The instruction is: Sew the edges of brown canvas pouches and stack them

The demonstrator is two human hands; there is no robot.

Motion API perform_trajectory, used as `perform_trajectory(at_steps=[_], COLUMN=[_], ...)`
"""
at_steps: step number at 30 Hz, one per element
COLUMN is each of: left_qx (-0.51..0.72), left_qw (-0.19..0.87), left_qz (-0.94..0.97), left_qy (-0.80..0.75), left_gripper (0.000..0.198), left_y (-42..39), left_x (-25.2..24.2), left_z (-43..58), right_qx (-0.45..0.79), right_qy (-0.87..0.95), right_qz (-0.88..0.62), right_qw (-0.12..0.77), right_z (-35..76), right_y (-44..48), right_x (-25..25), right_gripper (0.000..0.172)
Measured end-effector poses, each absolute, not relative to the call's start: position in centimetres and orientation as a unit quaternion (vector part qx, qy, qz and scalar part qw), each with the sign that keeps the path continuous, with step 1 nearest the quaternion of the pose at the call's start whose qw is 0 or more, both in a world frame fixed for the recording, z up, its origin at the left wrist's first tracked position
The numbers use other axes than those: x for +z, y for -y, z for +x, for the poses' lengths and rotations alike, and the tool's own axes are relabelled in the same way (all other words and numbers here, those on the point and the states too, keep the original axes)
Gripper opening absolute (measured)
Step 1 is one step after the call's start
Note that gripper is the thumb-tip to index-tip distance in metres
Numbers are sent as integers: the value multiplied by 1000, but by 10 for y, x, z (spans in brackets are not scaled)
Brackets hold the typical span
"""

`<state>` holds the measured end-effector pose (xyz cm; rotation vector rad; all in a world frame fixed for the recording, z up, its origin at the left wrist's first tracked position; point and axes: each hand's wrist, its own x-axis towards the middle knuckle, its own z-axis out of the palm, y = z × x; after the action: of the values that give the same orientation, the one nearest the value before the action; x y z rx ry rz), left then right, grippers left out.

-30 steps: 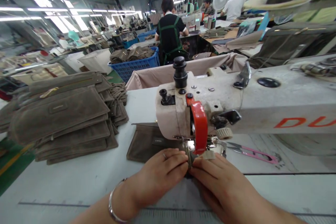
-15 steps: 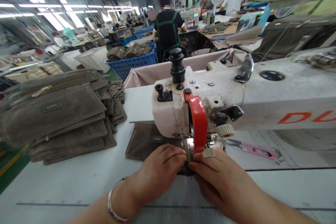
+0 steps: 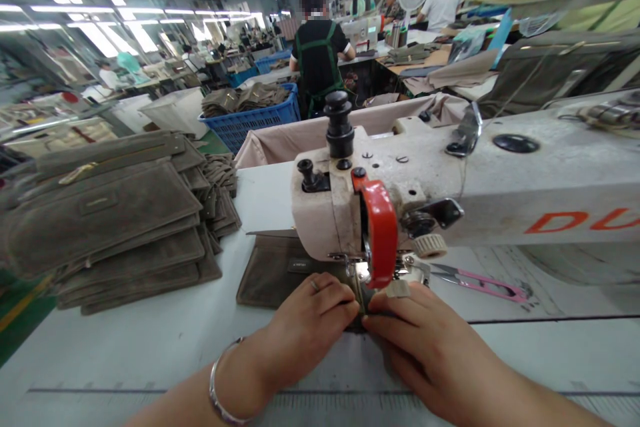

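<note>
Suede panel [image 3: 280, 273] in grey-brown lies flat on the white desk [image 3: 125, 353], partly under the head of an industrial sewing machine [image 3: 400, 193], with a small black label [image 3: 303, 266] on its face. Its near part runs in beneath the metal presser foot [image 3: 363, 273]. The left hand [image 3: 307, 327] lies across the panel's near edge, fingers together and gently curved, with the tips just beside the presser foot. It wears a ring, and a metal bangle [image 3: 220, 387] circles the wrist. The right hand [image 3: 420, 337] comes in from the other side, also with fingers closed up and slightly bent, its tips nearly meeting those of the left hand. Both hands bear down on the dark material, though whether they pinch it cannot be told. A red guard [image 3: 380, 233] curves down the machine just above the foot, and pink-handled thread snips [image 3: 480, 285] lie on the desk to its right. A stack of similar panels [image 3: 105, 213] sits on the desk to the left. Farther off are a blue plastic basket [image 3: 250, 117] of panels and a co-worker [image 3: 317, 57], back turned, in a dark shirt with green straps.
</note>
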<state>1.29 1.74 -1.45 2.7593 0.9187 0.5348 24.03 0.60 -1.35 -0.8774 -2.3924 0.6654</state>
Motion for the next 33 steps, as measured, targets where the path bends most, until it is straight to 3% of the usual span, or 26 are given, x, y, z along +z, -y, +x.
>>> perform_trajectory(at_steps=[4, 12, 21, 33], left_qx=[179, 167, 146, 151], left_qw=[96, 38, 65, 46], left_qz=[926, 943, 947, 941], left_qy=[-318, -285, -278, -298], left_gripper=[17, 21, 16, 9], left_y=[-19, -15, -20, -52], left_x=[-20, -19, -7, -29], left_z=[12, 8, 5, 3], right_qx=[237, 208, 58, 83], right_qy=[881, 894, 926, 910], right_qz=[-320, -325, -276, -334], right_qw=[257, 228, 251, 233], right_z=[242, 239, 240, 234], right_y=[-7, -7, -8, -22], right_x=[-13, -11, -19, -21], right_gripper=[45, 45, 51, 41])
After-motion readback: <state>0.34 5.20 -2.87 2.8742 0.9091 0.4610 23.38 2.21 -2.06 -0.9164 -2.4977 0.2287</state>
